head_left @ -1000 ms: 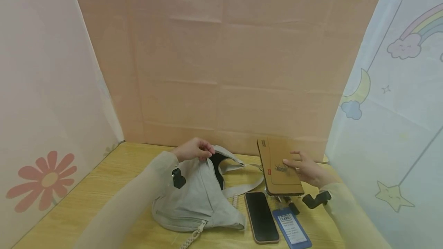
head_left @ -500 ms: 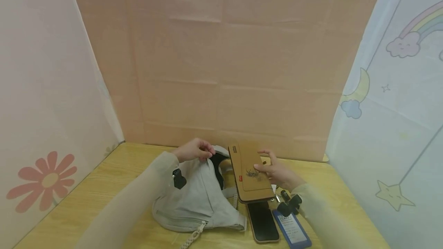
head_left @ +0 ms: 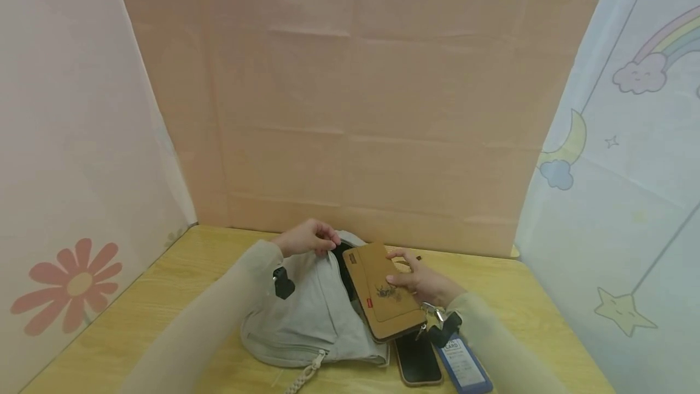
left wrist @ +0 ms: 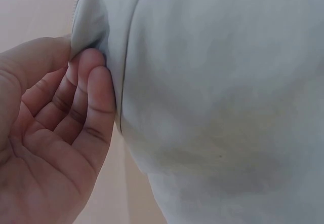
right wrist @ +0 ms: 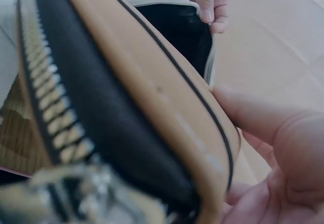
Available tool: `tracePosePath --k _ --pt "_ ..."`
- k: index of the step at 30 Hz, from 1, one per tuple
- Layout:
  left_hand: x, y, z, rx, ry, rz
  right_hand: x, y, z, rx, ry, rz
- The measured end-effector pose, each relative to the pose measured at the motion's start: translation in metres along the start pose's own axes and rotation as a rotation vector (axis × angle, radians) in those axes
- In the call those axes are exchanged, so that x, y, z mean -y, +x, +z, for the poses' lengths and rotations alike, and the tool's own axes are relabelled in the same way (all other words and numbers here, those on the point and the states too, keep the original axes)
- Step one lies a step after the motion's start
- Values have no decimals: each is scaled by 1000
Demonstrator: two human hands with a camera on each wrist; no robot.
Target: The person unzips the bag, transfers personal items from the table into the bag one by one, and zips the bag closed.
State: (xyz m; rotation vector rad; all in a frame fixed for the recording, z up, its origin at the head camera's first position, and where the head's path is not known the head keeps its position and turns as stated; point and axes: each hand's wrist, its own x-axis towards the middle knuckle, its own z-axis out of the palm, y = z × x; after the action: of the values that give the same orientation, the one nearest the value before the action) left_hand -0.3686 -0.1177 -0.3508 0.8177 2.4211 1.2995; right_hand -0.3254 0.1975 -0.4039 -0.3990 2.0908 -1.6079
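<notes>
A pale grey bag (head_left: pixel 301 315) lies on the table with its zipped mouth spread, showing a black lining (right wrist: pixel 177 31). My left hand (head_left: pixel 310 237) pinches the bag's edge between thumb and curled fingers; the left wrist view shows that fold of cloth (left wrist: pixel 96 21) close up. In my right hand (head_left: pixel 426 278) I grip a tan wallet (head_left: pixel 377 297) with a dark printed motif and a small red tag. Its far left corner is at the bag's opening; how far it reaches inside cannot be told. The wallet's metal zip (right wrist: pixel 50 97) faces the right wrist camera.
A black-screened phone (head_left: pixel 418 360) lies right of the bag, partly under the wallet. Beside it is a blue card holder (head_left: pixel 465 366). A braided pull cord (head_left: pixel 303 379) hangs off the bag's front zip. Fabric walls enclose the wooden table (head_left: pixel 208 260).
My right hand has carried the wallet leftward and somewhat lower, from right of the bag to its opening. My left hand keeps its place on the bag's edge.
</notes>
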Motion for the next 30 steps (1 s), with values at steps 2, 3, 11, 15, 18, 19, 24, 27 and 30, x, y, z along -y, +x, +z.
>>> tracePosePath --k 2,3,11,15,18,19,24,27,30 --pt "-1 -1 -1 1 4 -4 0 1 2 39 -15 -7" --pt "-1 -1 -1 1 4 -6 1 2 3 48 -18 -10" --pt "2 1 1 19 -3 -14 1 16 9 23 -3 22" --pt "2 -1 1 20 -4 -23 2 20 12 30 11 23" --pt "2 -1 1 20 -1 -25 3 22 13 32 -22 23" --pt "2 -1 1 20 2 -26 3 23 14 28 -32 24" --pt "3 -1 3 31 -3 -20 4 27 16 -13 -40 42" --pt "4 0 4 47 -12 -10 5 28 19 -52 -30 47" --pt "5 2 4 58 -16 -7 8 30 21 -93 -23 49"
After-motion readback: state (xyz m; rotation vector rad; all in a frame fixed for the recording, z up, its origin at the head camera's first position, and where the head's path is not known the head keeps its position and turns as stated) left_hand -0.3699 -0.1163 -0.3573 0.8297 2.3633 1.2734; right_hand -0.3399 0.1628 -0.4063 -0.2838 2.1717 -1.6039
